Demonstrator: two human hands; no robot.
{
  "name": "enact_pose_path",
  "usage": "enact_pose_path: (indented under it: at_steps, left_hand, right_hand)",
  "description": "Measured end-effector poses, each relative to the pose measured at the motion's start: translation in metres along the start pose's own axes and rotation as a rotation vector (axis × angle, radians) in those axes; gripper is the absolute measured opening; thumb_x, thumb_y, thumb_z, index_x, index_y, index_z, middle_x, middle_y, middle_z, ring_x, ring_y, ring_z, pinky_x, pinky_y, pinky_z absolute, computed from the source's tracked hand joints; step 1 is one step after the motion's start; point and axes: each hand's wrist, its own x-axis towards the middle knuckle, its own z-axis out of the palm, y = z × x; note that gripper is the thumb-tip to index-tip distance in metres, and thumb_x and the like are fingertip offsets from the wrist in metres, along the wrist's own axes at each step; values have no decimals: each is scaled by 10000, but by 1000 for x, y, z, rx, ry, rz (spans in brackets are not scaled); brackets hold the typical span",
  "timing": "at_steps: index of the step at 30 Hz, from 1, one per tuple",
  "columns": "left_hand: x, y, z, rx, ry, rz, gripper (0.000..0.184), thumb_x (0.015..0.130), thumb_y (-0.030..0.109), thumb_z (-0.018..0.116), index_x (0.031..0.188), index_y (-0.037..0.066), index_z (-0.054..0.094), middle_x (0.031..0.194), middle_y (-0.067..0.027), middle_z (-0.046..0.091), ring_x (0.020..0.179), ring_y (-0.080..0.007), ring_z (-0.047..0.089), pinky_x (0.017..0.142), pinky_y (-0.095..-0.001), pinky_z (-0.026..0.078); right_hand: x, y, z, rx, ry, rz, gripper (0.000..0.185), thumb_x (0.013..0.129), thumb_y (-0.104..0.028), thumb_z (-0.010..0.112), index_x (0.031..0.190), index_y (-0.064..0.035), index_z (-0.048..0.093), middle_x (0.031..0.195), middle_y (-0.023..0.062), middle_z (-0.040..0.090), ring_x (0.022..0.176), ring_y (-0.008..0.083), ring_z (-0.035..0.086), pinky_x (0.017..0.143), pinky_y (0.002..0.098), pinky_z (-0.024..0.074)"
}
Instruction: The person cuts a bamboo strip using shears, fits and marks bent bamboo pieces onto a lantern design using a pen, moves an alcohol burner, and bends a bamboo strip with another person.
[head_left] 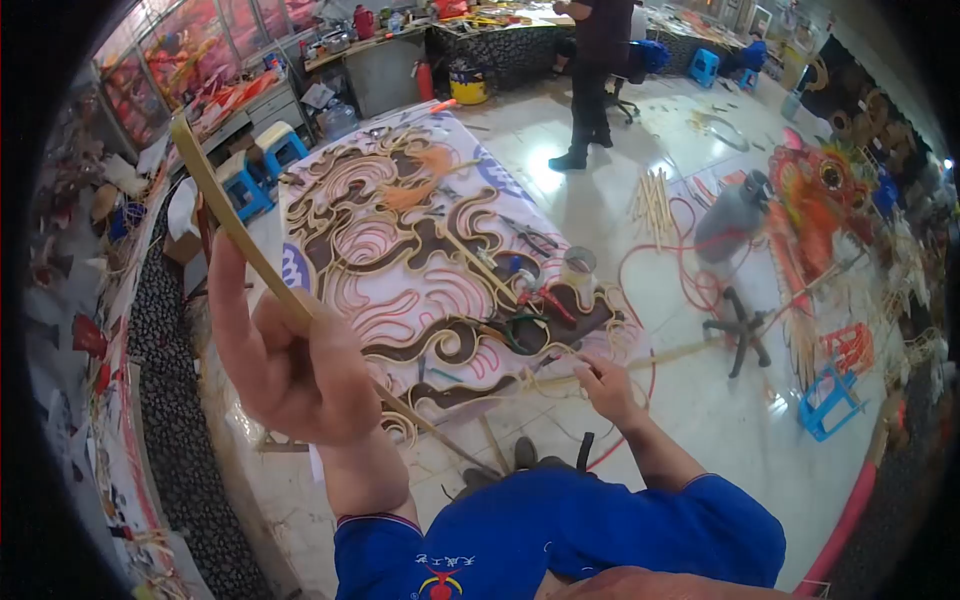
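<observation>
Raised close to the camera, my left hand (pixel 305 365) pinches a flat, slightly curved bamboo strip (pixel 235 215). One end points to the upper left; below the hand, the strip seems to run on down toward my feet. My right hand (pixel 607 390) is lower, with its fingers closed beside the near edge of a large patterned panel (pixel 420 300). A thin pale piece shows at those fingertips, too small to name. Curling bamboo outlines and pink lines cover the panel on the floor. Pliers (pixel 533 237) and a red-handled tool (pixel 550 305) lie on it.
A person (pixel 595 80) stands beyond the panel. To the right are a grey gas cylinder (pixel 735 215), red hose (pixel 640 250), a black chair base (pixel 738 332), a blue stool (pixel 828 405) and a bundle of sticks (pixel 655 208). Blue stools (pixel 280 148) stand at left.
</observation>
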Motion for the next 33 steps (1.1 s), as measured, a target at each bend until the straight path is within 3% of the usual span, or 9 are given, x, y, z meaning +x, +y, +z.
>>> enact_pose_path:
  at_steps: [7, 14, 23, 25, 26, 27, 29, 31, 33]
  left_hand:
    - [15, 48, -59, 92, 33, 30, 770, 848, 112, 536, 1534, -100, 259, 601, 24, 485, 519, -33, 416, 514, -171, 307]
    - [0, 57, -171, 173, 8, 17, 636, 867, 67, 528, 1458, -111, 373, 626, 2, 501, 519, -70, 420, 505, -216, 327]
    - [-31, 70, -319, 361, -178, -145, 467, 896, 0, 516, 1344, -128, 543, 664, -30, 526, 519, -126, 425, 492, -284, 356]
    - [-77, 44, -301, 495, 401, -699, 453, 847, -63, 551, 1294, -119, 599, 807, -57, 659, 580, -139, 495, 558, -278, 418]
    - [-99, 42, -296, 856, -419, -360, 475, 822, -55, 589, 1295, -80, 620, 972, -111, 719, 625, -130, 530, 596, -263, 454]
    - [-119, 38, -286, 857, -421, -366, 475, 822, -55, 589, 1295, -80, 620, 972, -111, 719, 625, -130, 530, 596, -263, 454]
    - [-156, 23, -265, 586, -747, -864, 557, 790, -42, 616, 1343, 22, 616, 792, -90, 670, 554, -94, 490, 546, -259, 433]
    - [-195, 4, -253, 442, -795, -666, 592, 793, -26, 622, 1381, 33, 582, 641, -59, 565, 525, -110, 488, 527, -264, 432]
    - [-220, -5, -241, 442, -781, -760, 601, 795, -21, 623, 1392, 40, 574, 623, -54, 544, 522, -114, 491, 527, -270, 437]
  right_hand:
    - [-45, -21, 47, -200, -250, -33, 367, 910, -260, 690, 1207, -44, 687, 778, 175, 678, 660, 223, 632, 628, 369, 493]
    - [-53, -38, 95, -318, -402, -225, 374, 893, -272, 714, 1202, -63, 697, 788, 184, 688, 696, 306, 662, 657, 403, 518]
    - [-68, -33, 117, -441, -605, -13, 388, 881, -315, 679, 1171, -59, 711, 883, 193, 722, 835, 386, 687, 749, 468, 537]
    - [-68, -27, 117, -477, -613, -24, 387, 879, -311, 677, 1167, -56, 712, 881, 192, 722, 843, 389, 685, 758, 470, 536]
    - [-67, -27, 116, -498, -625, 6, 386, 885, -318, 664, 1164, -54, 710, 920, 204, 721, 875, 398, 684, 783, 480, 536]
    - [-65, -27, 114, -520, -635, 36, 387, 892, -324, 650, 1160, -51, 708, 958, 216, 719, 906, 407, 683, 808, 490, 536]
    - [-59, -21, 109, -540, -642, 68, 388, 899, -330, 637, 1157, -49, 707, 997, 228, 718, 938, 416, 681, 833, 500, 536]
    - [-48, -14, 103, -548, -511, 33, 376, 895, -326, 644, 1121, -31, 707, 993, 228, 712, 941, 423, 676, 825, 510, 533]
    - [-29, -10, 100, -551, -448, 13, 372, 894, -325, 648, 1103, -22, 707, 991, 227, 709, 942, 426, 673, 821, 515, 532]
